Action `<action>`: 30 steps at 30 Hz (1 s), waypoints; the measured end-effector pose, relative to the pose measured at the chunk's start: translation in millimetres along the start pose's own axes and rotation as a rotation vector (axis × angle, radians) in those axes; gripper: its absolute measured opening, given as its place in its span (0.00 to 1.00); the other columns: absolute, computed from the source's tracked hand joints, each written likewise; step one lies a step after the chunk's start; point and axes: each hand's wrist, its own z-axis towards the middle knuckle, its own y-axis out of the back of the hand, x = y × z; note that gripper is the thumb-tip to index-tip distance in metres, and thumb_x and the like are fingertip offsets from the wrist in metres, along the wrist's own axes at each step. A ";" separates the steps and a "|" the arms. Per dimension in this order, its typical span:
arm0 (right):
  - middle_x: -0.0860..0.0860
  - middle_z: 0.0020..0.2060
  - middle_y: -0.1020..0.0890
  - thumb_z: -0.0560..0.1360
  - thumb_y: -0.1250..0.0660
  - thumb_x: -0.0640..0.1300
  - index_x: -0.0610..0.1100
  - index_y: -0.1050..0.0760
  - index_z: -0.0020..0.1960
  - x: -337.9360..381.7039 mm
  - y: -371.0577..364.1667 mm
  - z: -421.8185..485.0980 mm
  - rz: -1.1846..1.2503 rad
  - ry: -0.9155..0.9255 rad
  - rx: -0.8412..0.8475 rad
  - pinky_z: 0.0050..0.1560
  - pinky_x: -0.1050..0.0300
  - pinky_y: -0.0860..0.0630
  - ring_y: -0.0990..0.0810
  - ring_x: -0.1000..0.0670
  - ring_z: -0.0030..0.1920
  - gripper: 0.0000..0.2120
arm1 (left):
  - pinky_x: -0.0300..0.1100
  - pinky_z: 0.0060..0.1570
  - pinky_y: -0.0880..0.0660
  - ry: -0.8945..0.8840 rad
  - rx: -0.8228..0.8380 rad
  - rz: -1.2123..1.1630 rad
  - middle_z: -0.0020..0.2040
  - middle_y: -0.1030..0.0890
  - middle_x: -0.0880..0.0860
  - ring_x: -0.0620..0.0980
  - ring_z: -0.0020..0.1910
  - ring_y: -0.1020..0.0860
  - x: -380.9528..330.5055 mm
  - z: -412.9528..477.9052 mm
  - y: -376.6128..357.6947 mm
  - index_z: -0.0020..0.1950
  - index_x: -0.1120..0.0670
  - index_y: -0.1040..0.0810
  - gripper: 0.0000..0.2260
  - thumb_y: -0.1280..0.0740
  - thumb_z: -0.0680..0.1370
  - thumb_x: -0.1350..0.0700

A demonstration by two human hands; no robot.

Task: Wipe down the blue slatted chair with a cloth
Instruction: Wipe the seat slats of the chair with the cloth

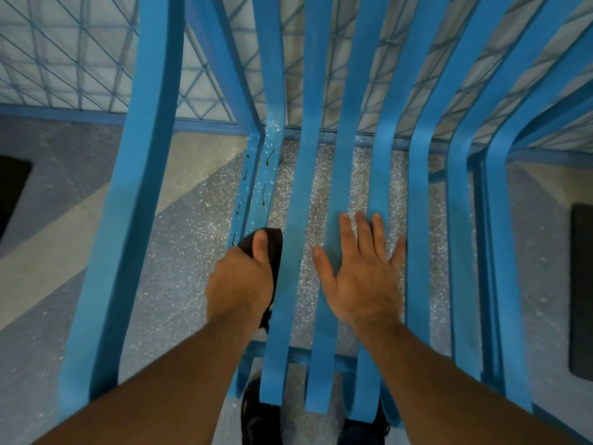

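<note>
left hand (240, 281) is clamping the cloth (274, 244); right hand (362, 277), fingers spread, is bracing the chair (340, 139); brown drips (264, 194) at twelve o'clock are risking smearing.

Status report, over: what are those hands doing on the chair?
Left hand grips dark cloth on stained chair slat. Right hand flat across middle slats. Nothing blocking.

The floor (192, 252) is grey speckled stone with pale flecks, and a lighter beige band (48, 261) runs diagonally across it on the left. On the far side stands a blue wire mesh panel (64, 53) in a diamond pattern, pale behind, with a blue bottom rail (64, 114). A dark rectangle (12, 187) sits at the left edge and a dark mat (582, 290) at the right edge. The light is soft and even.
</note>
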 end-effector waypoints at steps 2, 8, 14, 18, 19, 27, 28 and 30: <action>0.45 0.78 0.43 0.78 0.58 0.68 0.47 0.49 0.79 -0.4 1.8 0.4 -0.005 0.001 0.023 0.73 0.31 0.56 0.56 0.44 0.79 0.36 | 0.42 0.33 0.34 0.003 -0.023 -0.008 0.37 0.28 0.49 0.49 0.36 0.27 -0.7 -0.3 -3.3 0.49 0.53 0.31 0.24 0.53 0.79 0.34; 0.46 0.78 0.45 0.78 0.60 0.68 0.48 0.52 0.79 0.7 5.3 0.9 0.004 0.002 0.052 0.73 0.32 0.58 0.59 0.44 0.78 0.36 | 0.53 0.45 0.22 -0.154 -0.038 0.028 0.53 0.24 0.53 0.54 0.49 0.22 29.0 -30.2 -7.2 0.63 0.55 0.35 0.23 0.45 0.78 0.39; 0.46 0.78 0.45 0.79 0.59 0.67 0.47 0.52 0.79 0.4 6.9 -0.2 0.032 0.012 0.042 0.74 0.34 0.59 0.59 0.44 0.78 0.36 | 0.40 0.27 0.35 -0.011 0.013 0.032 0.36 0.28 0.48 0.46 0.32 0.28 -3.0 4.1 -2.0 0.50 0.53 0.33 0.23 0.49 0.78 0.33; 0.45 0.78 0.44 0.79 0.57 0.65 0.46 0.50 0.79 -0.5 3.2 -0.1 0.045 0.014 0.019 0.75 0.35 0.59 0.58 0.44 0.78 0.35 | 0.43 0.34 0.31 -0.042 -0.030 0.007 0.38 0.27 0.48 0.51 0.37 0.26 -19.1 22.1 -5.9 0.51 0.53 0.33 0.22 0.49 0.78 0.34; 0.44 0.78 0.43 0.80 0.56 0.64 0.46 0.49 0.79 -0.6 2.9 0.0 0.045 0.014 0.007 0.75 0.35 0.58 0.57 0.43 0.78 0.34 | 0.45 0.36 0.29 -0.064 -0.049 -0.002 0.40 0.26 0.49 0.51 0.39 0.26 -17.4 20.1 -7.4 0.52 0.53 0.32 0.21 0.48 0.79 0.35; 0.43 0.77 0.41 0.81 0.55 0.63 0.45 0.49 0.79 -1.1 1.5 0.4 0.042 0.019 -0.011 0.75 0.36 0.56 0.56 0.42 0.78 0.32 | 0.48 0.37 0.24 -0.050 -0.031 0.036 0.45 0.22 0.53 0.54 0.41 0.22 7.7 -7.1 -5.5 0.55 0.54 0.32 0.22 0.46 0.78 0.36; 0.43 0.77 0.40 0.81 0.54 0.63 0.45 0.48 0.78 -1.2 0.8 0.5 0.046 0.018 -0.015 0.75 0.36 0.55 0.55 0.42 0.78 0.32 | 0.45 0.34 0.26 -0.039 -0.027 0.048 0.42 0.23 0.52 0.53 0.39 0.23 1.6 -0.8 -4.6 0.53 0.54 0.32 0.24 0.48 0.77 0.34; 0.42 0.76 0.38 0.81 0.52 0.62 0.44 0.45 0.78 -1.3 -0.4 0.1 0.062 0.021 -0.031 0.75 0.35 0.53 0.53 0.42 0.78 0.32 | 0.40 0.28 0.32 -0.022 -0.016 0.040 0.37 0.25 0.50 0.49 0.34 0.25 -13.4 14.5 -3.7 0.50 0.54 0.30 0.26 0.50 0.77 0.32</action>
